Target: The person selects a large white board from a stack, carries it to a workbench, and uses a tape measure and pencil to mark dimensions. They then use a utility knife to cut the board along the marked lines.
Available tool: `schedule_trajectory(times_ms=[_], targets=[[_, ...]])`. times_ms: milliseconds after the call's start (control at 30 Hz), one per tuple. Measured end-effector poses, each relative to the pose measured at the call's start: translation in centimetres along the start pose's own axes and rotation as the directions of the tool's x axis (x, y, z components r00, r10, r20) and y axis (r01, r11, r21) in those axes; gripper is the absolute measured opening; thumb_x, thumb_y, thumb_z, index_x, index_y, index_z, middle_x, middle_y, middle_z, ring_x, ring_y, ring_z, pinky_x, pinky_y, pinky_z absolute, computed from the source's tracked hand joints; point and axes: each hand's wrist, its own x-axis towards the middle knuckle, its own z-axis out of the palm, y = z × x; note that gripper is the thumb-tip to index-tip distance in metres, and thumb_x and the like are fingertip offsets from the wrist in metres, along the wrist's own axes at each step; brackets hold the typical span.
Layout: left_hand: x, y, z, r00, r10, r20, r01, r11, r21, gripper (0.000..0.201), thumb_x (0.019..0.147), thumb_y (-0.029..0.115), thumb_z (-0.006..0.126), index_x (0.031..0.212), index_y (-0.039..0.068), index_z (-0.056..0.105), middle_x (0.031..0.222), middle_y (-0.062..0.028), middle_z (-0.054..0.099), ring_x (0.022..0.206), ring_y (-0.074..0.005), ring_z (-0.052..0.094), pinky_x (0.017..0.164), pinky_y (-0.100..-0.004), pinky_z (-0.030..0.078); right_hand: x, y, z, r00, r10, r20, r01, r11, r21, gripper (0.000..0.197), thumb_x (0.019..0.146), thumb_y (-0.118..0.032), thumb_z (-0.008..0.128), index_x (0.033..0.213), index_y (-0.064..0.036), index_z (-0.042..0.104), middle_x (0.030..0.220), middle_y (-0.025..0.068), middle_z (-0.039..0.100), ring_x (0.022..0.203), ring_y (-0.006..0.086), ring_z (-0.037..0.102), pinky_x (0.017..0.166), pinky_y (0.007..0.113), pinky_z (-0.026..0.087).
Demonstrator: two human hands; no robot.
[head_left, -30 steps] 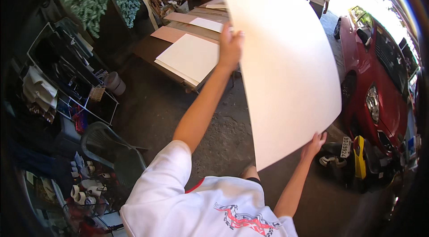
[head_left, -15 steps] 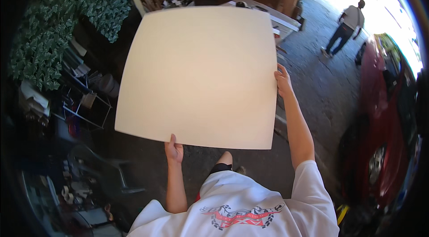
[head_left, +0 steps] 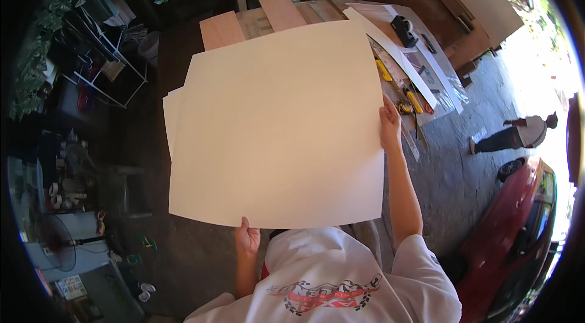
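Observation:
A large cream-white board (head_left: 277, 128) spans the middle of the view, held in front of me over a work table (head_left: 317, 11). My left hand (head_left: 247, 239) grips its near edge, thumb on top and the other fingers mostly underneath. At the right edge, my right hand (head_left: 390, 123) is closed on the board too. Another pale sheet (head_left: 173, 117) shows past the board's left side. To the right on the table lie yellow cutters (head_left: 412, 101), a tape measure (head_left: 403, 107), white strips (head_left: 396, 49) and a black tape dispenser (head_left: 404, 31).
Pinkish wood panels (head_left: 280, 9) lie on the table's far side. A folding metal frame (head_left: 113, 73) stands at left, a fan (head_left: 58, 242) at lower left. A red car (head_left: 503, 231) is parked at right, with a person (head_left: 518, 132) beyond it.
My view has turned and come closer to the table, whose top and tools now show. Both hands still hold the board. The distant person and car appear lower in view.

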Motion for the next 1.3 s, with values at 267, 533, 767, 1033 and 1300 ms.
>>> schedule_trajectory(times_ms=[267, 533, 767, 1033, 1300], targets=[[3.4, -10.4, 2.8, 0.923, 0.034, -0.384, 0.053, 0.975, 0.214, 0.033, 0.102, 0.010, 0.060, 0.134, 0.007, 0.054, 0.123, -0.0058, 0.066, 0.106, -0.0179, 0.069, 0.085, -0.0353, 0.064, 14.2, 15.4, -3.8, 0.966, 0.249, 0.075, -0.192, 0.877, -0.440, 0.036, 0.095, -0.010, 0.064, 0.130, -0.0016, 0.058, 0.096, 0.0119, 0.072, 0.091, 0.0158, 0.067, 0.078, 0.029, 0.052], [5.4, -16.0, 4.4, 0.680, 0.217, -0.700, 0.103, 0.917, 0.384, 0.018, 0.100, 0.012, 0.065, 0.116, 0.003, 0.061, 0.103, -0.0069, 0.067, 0.084, -0.0167, 0.069, 0.071, -0.0321, 0.065, 17.1, 21.0, -3.5, 0.978, 0.048, 0.202, 0.134, 0.598, -0.791, 0.034, 0.091, -0.019, 0.071, 0.118, -0.0027, 0.060, 0.102, 0.0228, 0.069, 0.097, 0.0434, 0.065, 0.087, 0.051, 0.051], [6.2, -16.3, 3.5, 0.505, 0.405, -0.762, 0.142, 0.832, 0.536, 0.016, 0.100, 0.012, 0.065, 0.106, -0.002, 0.060, 0.091, -0.0109, 0.067, 0.074, -0.0205, 0.066, 0.059, -0.0338, 0.058, 17.8, 12.5, -16.9, 0.995, -0.041, -0.086, -0.028, 0.740, -0.672, 0.021, 0.097, -0.012, 0.061, 0.114, -0.0009, 0.065, 0.093, 0.0192, 0.071, 0.082, 0.0357, 0.070, 0.074, 0.042, 0.054], [6.7, -17.4, 5.2, 0.371, 0.567, -0.735, 0.211, 0.720, 0.662, 0.019, 0.101, 0.012, 0.065, 0.107, -0.004, 0.059, 0.095, -0.0129, 0.068, 0.077, -0.0213, 0.068, 0.058, -0.0334, 0.057, 17.5, 11.2, -21.7, 0.976, 0.090, 0.198, 0.113, 0.568, -0.815, 0.020, 0.099, -0.015, 0.057, 0.110, 0.0010, 0.063, 0.103, 0.0218, 0.067, 0.096, 0.0429, 0.065, 0.081, 0.048, 0.052], [7.1, -16.9, 5.9, 0.337, 0.560, -0.757, 0.331, 0.682, 0.652, 0.021, 0.100, 0.017, 0.067, 0.109, -0.001, 0.062, 0.096, -0.0108, 0.069, 0.081, -0.0199, 0.069, 0.064, -0.0322, 0.063, 20.4, 13.0, -17.9, 0.945, 0.194, 0.262, 0.136, 0.493, -0.859, 0.023, 0.096, -0.017, 0.063, 0.112, 0.0001, 0.060, 0.103, 0.0229, 0.064, 0.098, 0.0426, 0.063, 0.081, 0.049, 0.052]])
